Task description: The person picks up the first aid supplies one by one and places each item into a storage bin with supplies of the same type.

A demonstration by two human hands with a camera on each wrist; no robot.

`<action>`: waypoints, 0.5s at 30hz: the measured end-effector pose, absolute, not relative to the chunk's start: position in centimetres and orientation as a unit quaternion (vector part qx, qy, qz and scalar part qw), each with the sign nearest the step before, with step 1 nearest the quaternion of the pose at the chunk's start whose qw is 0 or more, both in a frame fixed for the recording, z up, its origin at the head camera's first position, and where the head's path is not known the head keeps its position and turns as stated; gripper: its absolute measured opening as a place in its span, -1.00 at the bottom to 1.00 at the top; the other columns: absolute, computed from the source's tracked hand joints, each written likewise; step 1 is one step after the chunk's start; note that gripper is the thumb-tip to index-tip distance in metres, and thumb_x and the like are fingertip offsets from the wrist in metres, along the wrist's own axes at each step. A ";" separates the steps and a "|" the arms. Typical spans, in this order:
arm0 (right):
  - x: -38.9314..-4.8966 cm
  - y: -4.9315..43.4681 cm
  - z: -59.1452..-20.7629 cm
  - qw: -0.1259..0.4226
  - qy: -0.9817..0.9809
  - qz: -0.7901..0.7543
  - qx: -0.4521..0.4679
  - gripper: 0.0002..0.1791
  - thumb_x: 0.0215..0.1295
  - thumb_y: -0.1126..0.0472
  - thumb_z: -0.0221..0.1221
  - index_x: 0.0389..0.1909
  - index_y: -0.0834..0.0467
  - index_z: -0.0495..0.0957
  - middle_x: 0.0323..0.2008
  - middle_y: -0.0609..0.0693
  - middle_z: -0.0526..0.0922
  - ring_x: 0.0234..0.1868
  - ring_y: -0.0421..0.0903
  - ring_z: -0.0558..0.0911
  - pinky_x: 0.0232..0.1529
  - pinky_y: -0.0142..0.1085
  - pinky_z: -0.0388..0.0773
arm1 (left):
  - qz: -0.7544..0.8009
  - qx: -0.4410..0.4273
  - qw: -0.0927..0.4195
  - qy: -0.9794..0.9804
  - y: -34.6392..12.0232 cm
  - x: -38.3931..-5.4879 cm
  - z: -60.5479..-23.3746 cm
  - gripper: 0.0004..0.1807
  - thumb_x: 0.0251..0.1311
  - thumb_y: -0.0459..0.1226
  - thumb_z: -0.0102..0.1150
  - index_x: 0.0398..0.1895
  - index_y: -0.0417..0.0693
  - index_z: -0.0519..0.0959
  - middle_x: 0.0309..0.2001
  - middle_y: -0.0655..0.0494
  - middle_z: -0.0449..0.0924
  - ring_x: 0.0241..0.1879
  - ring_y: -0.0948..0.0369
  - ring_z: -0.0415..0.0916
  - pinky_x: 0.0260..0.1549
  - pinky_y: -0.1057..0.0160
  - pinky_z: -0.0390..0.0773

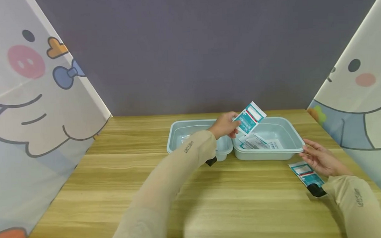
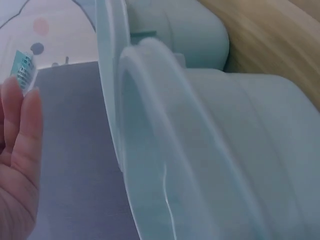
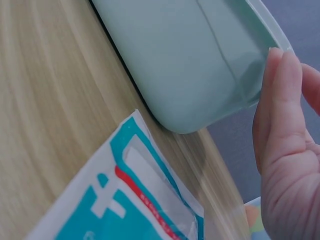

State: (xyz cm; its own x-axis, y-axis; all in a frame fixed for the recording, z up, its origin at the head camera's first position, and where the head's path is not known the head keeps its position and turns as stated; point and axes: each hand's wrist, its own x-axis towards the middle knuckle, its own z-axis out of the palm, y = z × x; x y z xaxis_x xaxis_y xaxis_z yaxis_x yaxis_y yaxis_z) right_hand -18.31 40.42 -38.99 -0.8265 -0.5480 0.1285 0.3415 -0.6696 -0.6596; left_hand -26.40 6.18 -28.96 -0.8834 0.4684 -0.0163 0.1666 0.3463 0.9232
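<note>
My left hand [image 1: 225,125] pinches a teal-and-white packet [image 1: 249,117] and holds it in the air over the left edge of the right tray [image 1: 293,138]. Only that packet's edge [image 2: 23,70] shows above my fingertips [image 2: 25,120] in the left wrist view. Several flat packets [image 1: 257,143] lie inside the right tray. The left tray [image 1: 175,133] stands touching it. My right hand [image 1: 319,158] rests with relaxed fingers [image 3: 285,100] against the right tray's near right corner [image 3: 200,75]. Another teal packet [image 1: 307,174] lies on the table under that hand, close up in the right wrist view [image 3: 125,205].
Both trays stand on a wooden table [image 1: 117,191] near its far edge. A grey wall [image 1: 191,52] closes the back, and cartoon-printed panels stand at the left [image 1: 35,103] and right [image 1: 360,102]. A small black object [image 1: 316,191] lies beside my right wrist.
</note>
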 end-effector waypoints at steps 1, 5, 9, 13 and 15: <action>-18.2 40.5 -39.0 0.245 0.322 -0.900 -0.162 -0.55 0.51 0.44 -0.36 0.10 0.21 0.50 -0.15 0.22 0.60 -0.13 0.07 0.67 -0.03 -0.31 0.61 | 0.538 0.192 0.141 0.809 6.3 -26.5 -29.0 -0.72 0.38 -0.33 0.05 0.10 -0.24 0.45 -0.66 0.01 0.48 -0.76 0.22 0.44 -0.54 0.18 0.67; -18.1 40.5 -38.9 0.238 0.320 -0.901 -0.168 -0.54 0.51 0.45 -0.37 0.10 0.22 0.49 -0.15 0.24 0.59 -0.13 0.08 0.67 -0.03 -0.30 0.61 | 0.539 0.179 0.138 0.812 6.7 -26.7 -29.1 -0.68 0.38 -0.32 0.05 0.14 -0.24 0.44 -0.68 0.04 0.43 -0.77 0.24 0.39 -0.60 0.25 0.64; -18.3 40.4 -38.6 0.235 0.321 -0.901 -0.171 -0.54 0.51 0.45 -0.37 0.10 0.22 0.50 -0.16 0.25 0.60 -0.13 0.08 0.67 -0.04 -0.30 0.61 | 0.529 0.176 0.135 0.819 7.1 -26.6 -29.0 -0.67 0.39 -0.33 0.03 0.18 -0.21 0.42 -0.62 0.02 0.47 -0.78 0.26 0.35 -0.65 0.33 0.57; -18.4 40.2 -38.7 0.235 0.330 -0.899 -0.166 -0.57 0.51 0.45 -0.32 0.08 0.20 0.50 -0.17 0.24 0.61 -0.15 0.06 0.68 -0.06 -0.31 0.62 | 0.515 0.172 0.138 0.828 7.5 -26.5 -29.5 -0.64 0.38 -0.36 0.03 0.22 -0.18 0.42 -0.59 -0.01 0.50 -0.80 0.27 0.34 -0.67 0.33 0.56; -18.3 40.1 -38.9 0.239 0.337 -0.896 -0.162 -0.58 0.51 0.45 -0.31 0.07 0.17 0.51 -0.17 0.22 0.62 -0.15 0.04 0.68 -0.06 -0.33 0.62 | 0.510 0.167 0.142 0.832 7.7 -26.5 -30.0 -0.62 0.37 -0.37 0.04 0.23 -0.18 0.42 -0.59 -0.01 0.51 -0.80 0.27 0.35 -0.69 0.35 0.55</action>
State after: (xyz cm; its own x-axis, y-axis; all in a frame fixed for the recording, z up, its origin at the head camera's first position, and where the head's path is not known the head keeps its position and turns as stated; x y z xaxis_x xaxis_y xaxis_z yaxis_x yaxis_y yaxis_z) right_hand -18.30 40.07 -38.92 -0.8335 -0.5370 0.1301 0.3182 -0.6590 -0.6815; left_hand -26.52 7.68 -30.02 -0.9042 0.4219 -0.0666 0.1325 0.4253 0.8953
